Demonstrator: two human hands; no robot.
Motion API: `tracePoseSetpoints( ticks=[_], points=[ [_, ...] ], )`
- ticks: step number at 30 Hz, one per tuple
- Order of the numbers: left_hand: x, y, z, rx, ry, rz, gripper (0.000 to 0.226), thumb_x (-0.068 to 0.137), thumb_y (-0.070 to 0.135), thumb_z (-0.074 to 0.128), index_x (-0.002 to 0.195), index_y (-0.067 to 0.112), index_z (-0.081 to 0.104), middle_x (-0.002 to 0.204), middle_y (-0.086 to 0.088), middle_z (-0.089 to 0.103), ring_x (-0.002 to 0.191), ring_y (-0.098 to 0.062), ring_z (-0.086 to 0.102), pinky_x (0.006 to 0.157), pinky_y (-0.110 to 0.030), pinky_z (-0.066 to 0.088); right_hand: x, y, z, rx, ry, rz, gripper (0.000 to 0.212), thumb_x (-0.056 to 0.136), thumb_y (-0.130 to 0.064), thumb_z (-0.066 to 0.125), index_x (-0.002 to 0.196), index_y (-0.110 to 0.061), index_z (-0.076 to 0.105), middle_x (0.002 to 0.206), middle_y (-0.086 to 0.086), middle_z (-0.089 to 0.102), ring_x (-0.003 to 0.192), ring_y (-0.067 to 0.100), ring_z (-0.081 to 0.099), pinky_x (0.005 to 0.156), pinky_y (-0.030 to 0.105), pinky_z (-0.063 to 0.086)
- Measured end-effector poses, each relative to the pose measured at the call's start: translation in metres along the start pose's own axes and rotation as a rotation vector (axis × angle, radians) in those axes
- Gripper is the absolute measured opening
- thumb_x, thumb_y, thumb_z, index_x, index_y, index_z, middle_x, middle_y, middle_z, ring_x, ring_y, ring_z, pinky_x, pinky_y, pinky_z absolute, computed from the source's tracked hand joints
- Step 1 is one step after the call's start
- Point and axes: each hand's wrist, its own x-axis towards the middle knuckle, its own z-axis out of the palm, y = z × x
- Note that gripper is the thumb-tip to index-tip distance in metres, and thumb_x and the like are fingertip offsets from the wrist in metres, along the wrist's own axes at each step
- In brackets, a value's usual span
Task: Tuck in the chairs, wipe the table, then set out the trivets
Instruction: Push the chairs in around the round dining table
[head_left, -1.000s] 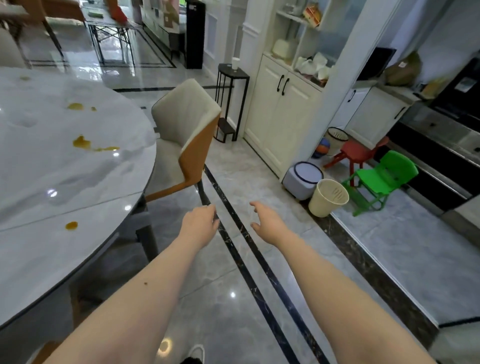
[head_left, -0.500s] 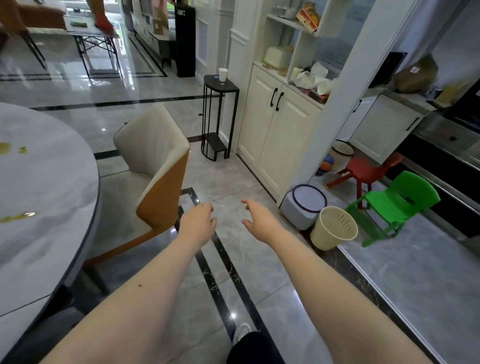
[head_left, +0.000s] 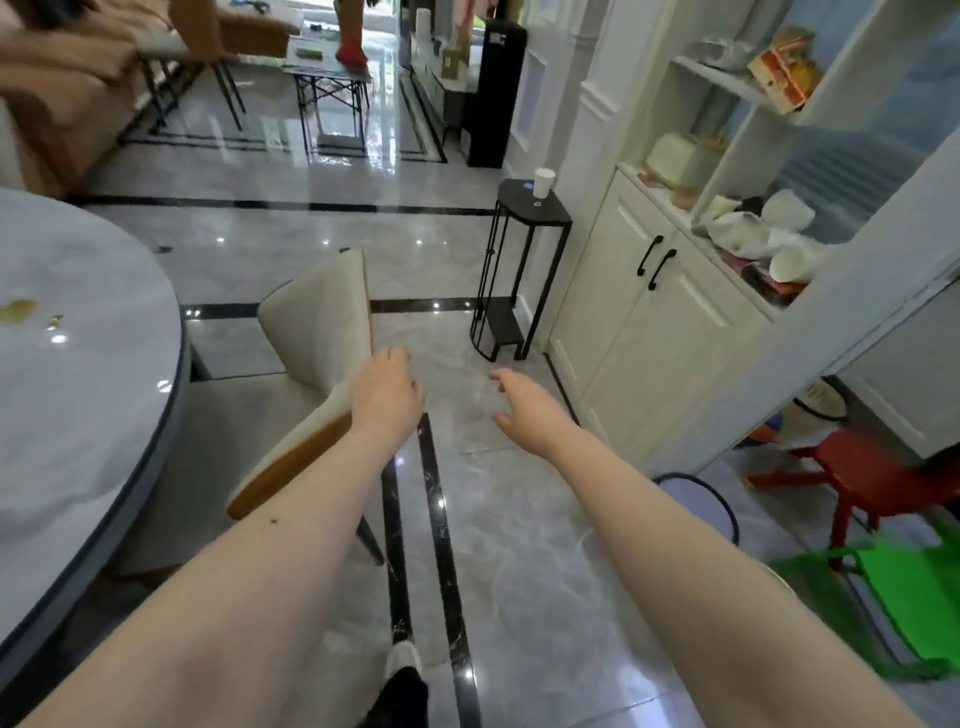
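Since the earlier frames the view has swung toward the chair (head_left: 311, 364), which now sits at centre, and both hands have come nearer to it. The left hand (head_left: 387, 392) lies against the upper edge of the chair's backrest with its fingers bent loosely over it; whether they actually grip cannot be told. The right hand (head_left: 524, 408) hangs in the air just beside it, fingers spread and relaxed, holding nothing.

The chair stands pulled out from the round counter (head_left: 78, 415), its seat beside the counter's dark rim, with a gap of floor showing between them. Yellow spills (head_left: 21, 309) mark the counter top. Open tiled floor (head_left: 519, 545) runs to the right of the chair, up to the white cabinet (head_left: 639, 343) and a black stand (head_left: 519, 275) carrying a white cup (head_left: 544, 182). A red stool (head_left: 872, 478) and green chair (head_left: 883, 597) crowd the lower right.
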Motion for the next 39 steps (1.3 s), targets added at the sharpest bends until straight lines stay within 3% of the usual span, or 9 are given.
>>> tracePoseSetpoints(
  ticks=[4, 9, 17, 22, 26, 31, 35, 39],
  points=[
    [0.064, -0.020, 0.018, 0.060, 0.008, -0.154, 0.032, 0.090, 0.024, 0.051, 0.117, 0.006, 0.049, 0.119, -0.013, 0.054, 0.109, -0.031, 0.051, 0.088, -0.041, 0.042, 0.081, -0.009, -0.007, -0.027, -0.046, -0.118, 0.058, 0.094, -0.017, 0.054, 0.146, -0.017, 0.029, 0.145, 0.007, 0.041, 0.131, 0.024, 0.042, 0.108, 0.035, 0.036],
    [0.122, -0.049, 0.035, 0.110, -0.053, -0.309, 0.042, 0.090, 0.034, 0.053, 0.122, 0.007, 0.045, 0.121, -0.013, 0.050, 0.110, -0.031, 0.050, 0.089, -0.043, 0.046, 0.172, -0.027, -0.013, -0.087, -0.121, -0.233, 0.058, 0.094, -0.018, 0.055, 0.146, -0.017, 0.029, 0.144, 0.008, 0.042, 0.129, 0.024, 0.044, 0.107, 0.034, 0.038],
    [0.181, -0.078, 0.049, 0.242, -0.355, -0.492, 0.059, 0.084, 0.045, 0.058, 0.129, 0.011, 0.041, 0.127, -0.010, 0.049, 0.116, -0.028, 0.048, 0.091, -0.038, 0.044, 0.283, -0.069, -0.012, -0.194, -0.211, -0.527, 0.060, 0.093, -0.015, 0.056, 0.146, -0.016, 0.030, 0.148, 0.008, 0.038, 0.134, 0.023, 0.039, 0.110, 0.034, 0.033],
    [0.197, -0.092, 0.060, 0.029, -0.524, -0.692, 0.073, 0.078, 0.046, 0.063, 0.138, 0.016, 0.031, 0.124, -0.007, 0.051, 0.106, -0.025, 0.054, 0.091, -0.041, 0.049, 0.345, -0.095, 0.001, -0.326, -0.253, -0.846, 0.062, 0.087, -0.006, 0.062, 0.142, -0.015, 0.037, 0.146, 0.007, 0.037, 0.135, 0.024, 0.035, 0.112, 0.031, 0.027],
    [0.207, -0.084, 0.066, -0.091, -0.469, -0.888, 0.069, 0.078, 0.041, 0.064, 0.136, 0.020, 0.034, 0.118, -0.004, 0.055, 0.100, -0.021, 0.056, 0.088, -0.039, 0.051, 0.387, -0.106, 0.011, -0.403, -0.330, -1.082, 0.056, 0.084, -0.012, 0.066, 0.136, -0.016, 0.045, 0.138, 0.008, 0.044, 0.129, 0.026, 0.040, 0.111, 0.036, 0.031],
    [0.199, -0.062, 0.075, -0.038, -0.305, -1.056, 0.054, 0.081, 0.044, 0.062, 0.126, 0.019, 0.045, 0.116, -0.003, 0.057, 0.102, -0.022, 0.056, 0.087, -0.035, 0.049, 0.423, -0.105, 0.019, -0.516, -0.429, -1.242, 0.051, 0.083, -0.017, 0.066, 0.131, -0.021, 0.049, 0.130, 0.003, 0.051, 0.122, 0.026, 0.045, 0.107, 0.039, 0.036],
    [0.173, -0.049, 0.081, 0.035, -0.238, -1.175, 0.059, 0.079, 0.043, 0.066, 0.128, 0.016, 0.045, 0.126, -0.006, 0.053, 0.114, -0.025, 0.052, 0.090, -0.034, 0.045, 0.432, -0.109, 0.024, -0.597, -0.469, -1.332, 0.048, 0.086, -0.020, 0.061, 0.131, -0.022, 0.047, 0.131, 0.002, 0.051, 0.124, 0.027, 0.044, 0.112, 0.044, 0.020],
    [0.157, -0.042, 0.088, 0.044, -0.209, -1.259, 0.057, 0.079, 0.041, 0.068, 0.125, 0.017, 0.045, 0.124, -0.007, 0.055, 0.112, -0.026, 0.054, 0.092, -0.037, 0.047, 0.428, -0.114, 0.028, -0.671, -0.479, -1.410, 0.048, 0.088, -0.018, 0.058, 0.134, -0.022, 0.044, 0.133, 0.003, 0.049, 0.127, 0.026, 0.041, 0.115, 0.047, 0.011]
  ],
)
